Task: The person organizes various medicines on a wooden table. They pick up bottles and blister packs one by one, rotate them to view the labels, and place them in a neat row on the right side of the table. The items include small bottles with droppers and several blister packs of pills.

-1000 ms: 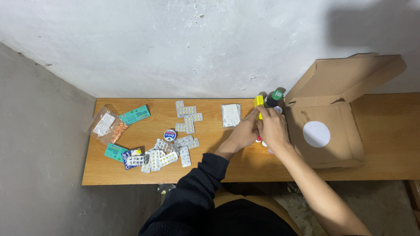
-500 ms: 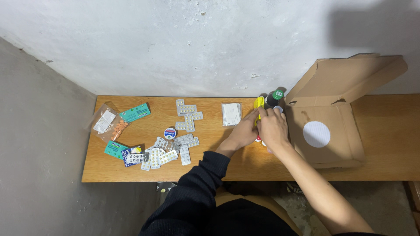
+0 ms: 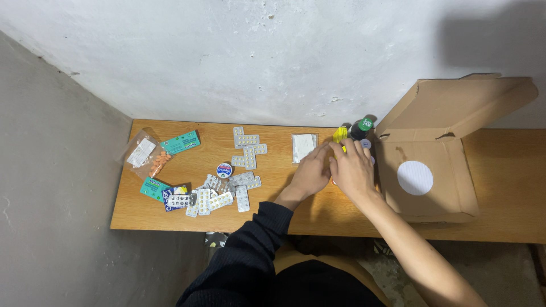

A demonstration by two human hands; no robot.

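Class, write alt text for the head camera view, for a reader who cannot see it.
Two hands, left and right, meet over a yellow box on a wooden table, beside a dark bottle and an open cardboard box. Blister packs lie scattered to the left.

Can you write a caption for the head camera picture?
Two hands meet at a yellow box beside an open cardboard box, pill strips scattered nearby.
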